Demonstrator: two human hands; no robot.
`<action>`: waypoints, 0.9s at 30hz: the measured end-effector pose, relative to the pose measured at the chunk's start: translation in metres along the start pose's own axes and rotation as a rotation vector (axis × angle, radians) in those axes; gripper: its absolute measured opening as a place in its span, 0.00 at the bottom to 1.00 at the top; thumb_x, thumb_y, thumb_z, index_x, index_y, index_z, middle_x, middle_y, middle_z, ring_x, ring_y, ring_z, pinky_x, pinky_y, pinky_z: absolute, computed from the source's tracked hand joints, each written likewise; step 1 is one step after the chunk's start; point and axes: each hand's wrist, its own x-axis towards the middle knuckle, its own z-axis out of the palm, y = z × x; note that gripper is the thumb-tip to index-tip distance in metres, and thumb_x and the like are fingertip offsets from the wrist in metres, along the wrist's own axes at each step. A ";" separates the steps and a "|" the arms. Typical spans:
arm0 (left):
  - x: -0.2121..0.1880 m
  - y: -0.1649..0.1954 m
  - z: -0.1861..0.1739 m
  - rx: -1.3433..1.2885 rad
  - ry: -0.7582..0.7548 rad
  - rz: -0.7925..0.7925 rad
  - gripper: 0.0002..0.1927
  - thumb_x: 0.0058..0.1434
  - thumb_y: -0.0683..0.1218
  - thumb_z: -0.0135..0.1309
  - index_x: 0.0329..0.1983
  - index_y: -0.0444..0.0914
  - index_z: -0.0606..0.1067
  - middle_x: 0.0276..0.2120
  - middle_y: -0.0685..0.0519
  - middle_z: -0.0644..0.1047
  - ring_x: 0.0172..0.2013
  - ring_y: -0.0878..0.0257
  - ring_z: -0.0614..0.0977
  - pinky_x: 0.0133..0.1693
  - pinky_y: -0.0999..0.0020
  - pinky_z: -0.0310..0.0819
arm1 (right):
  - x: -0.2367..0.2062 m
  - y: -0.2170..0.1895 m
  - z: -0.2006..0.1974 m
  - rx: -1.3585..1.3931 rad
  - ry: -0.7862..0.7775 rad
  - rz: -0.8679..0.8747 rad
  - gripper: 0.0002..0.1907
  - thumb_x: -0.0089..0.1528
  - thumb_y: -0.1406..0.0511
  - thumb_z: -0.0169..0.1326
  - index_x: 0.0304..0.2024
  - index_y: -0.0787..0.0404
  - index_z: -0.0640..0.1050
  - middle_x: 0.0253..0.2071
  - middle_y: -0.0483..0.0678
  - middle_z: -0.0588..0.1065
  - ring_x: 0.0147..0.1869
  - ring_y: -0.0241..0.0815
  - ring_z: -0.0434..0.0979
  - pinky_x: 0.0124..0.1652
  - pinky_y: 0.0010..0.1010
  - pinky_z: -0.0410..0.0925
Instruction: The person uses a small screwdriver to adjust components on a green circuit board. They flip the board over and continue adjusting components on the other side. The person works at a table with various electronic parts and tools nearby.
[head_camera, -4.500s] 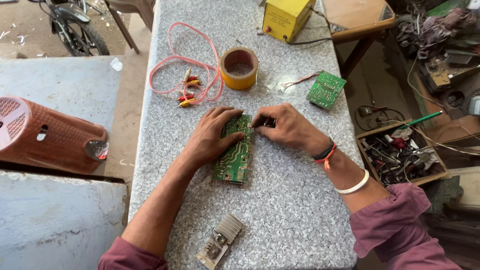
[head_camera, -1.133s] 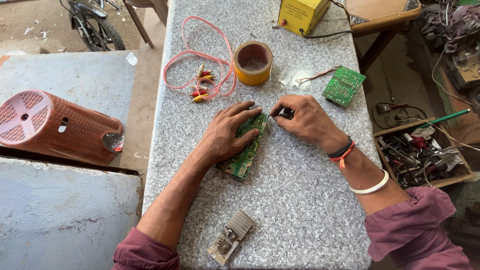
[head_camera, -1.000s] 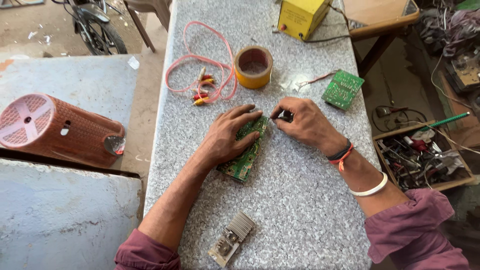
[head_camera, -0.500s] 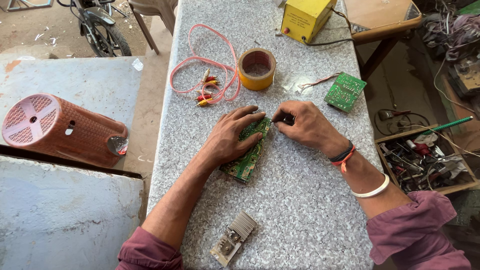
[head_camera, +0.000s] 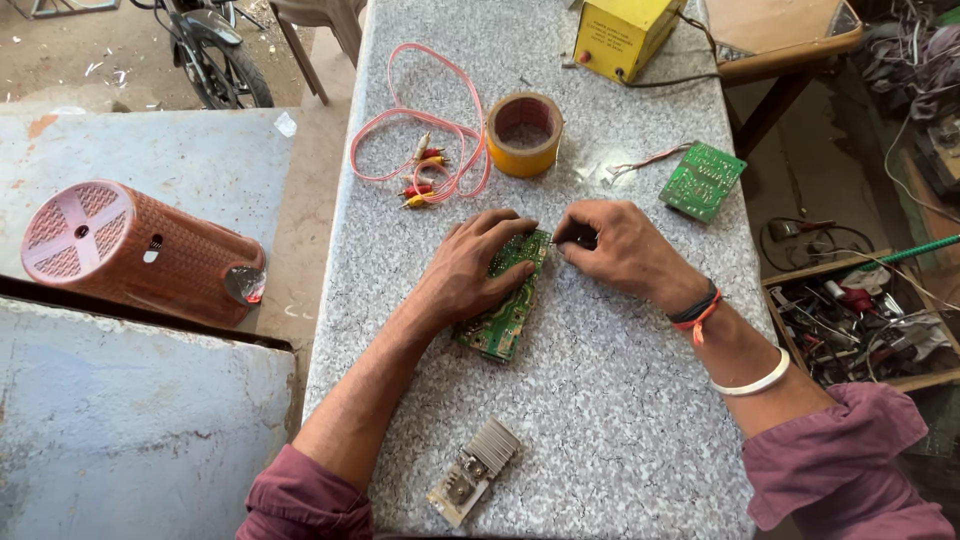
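While the left hand (head_camera: 468, 272) lies flat on the long green circuit board (head_camera: 507, 302), pressing it to the speckled grey bench (head_camera: 620, 420), the right hand (head_camera: 617, 243) closes its grip on a small dark tool (head_camera: 578, 238) whose tip meets the board's far end. The board lies near the middle of the bench, slanting away from the person. Beyond the hands stands a roll of yellow-brown tape (head_camera: 524, 133), upright on its flat side, with a looped pink cable (head_camera: 425, 140) just beside it to the left. A yellow box (head_camera: 620, 35) sits at the far edge, and a smaller green board (head_camera: 702, 180) lies near the right edge, well apart from the hands. Toward the near edge a ribbed metal heat sink (head_camera: 474, 483) lies alone, with bare stone around it. Off the left edge, a red perforated basket (head_camera: 135, 252) lies on its side on a lower slab. To the right, below bench level, a wooden tray (head_camera: 865, 325) holds mixed tools.
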 end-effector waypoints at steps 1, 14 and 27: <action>0.001 0.000 0.000 0.006 -0.002 0.001 0.29 0.64 0.56 0.58 0.66 0.44 0.72 0.65 0.45 0.71 0.66 0.48 0.71 0.66 0.50 0.60 | 0.001 0.000 0.000 -0.008 0.009 -0.024 0.09 0.56 0.68 0.58 0.38 0.66 0.80 0.34 0.52 0.81 0.37 0.43 0.84 0.39 0.33 0.75; 0.001 0.000 0.000 0.017 -0.016 -0.017 0.29 0.64 0.57 0.57 0.66 0.44 0.71 0.64 0.44 0.71 0.66 0.48 0.69 0.65 0.50 0.58 | 0.001 0.002 0.002 -0.007 0.019 -0.039 0.10 0.57 0.68 0.59 0.41 0.65 0.81 0.36 0.52 0.82 0.39 0.43 0.85 0.41 0.33 0.76; 0.000 -0.002 0.001 0.023 -0.001 0.000 0.29 0.64 0.57 0.57 0.66 0.44 0.71 0.64 0.45 0.71 0.66 0.48 0.70 0.65 0.50 0.59 | 0.001 0.003 0.003 -0.032 0.049 0.000 0.09 0.59 0.67 0.59 0.42 0.64 0.81 0.37 0.52 0.82 0.39 0.44 0.85 0.41 0.33 0.76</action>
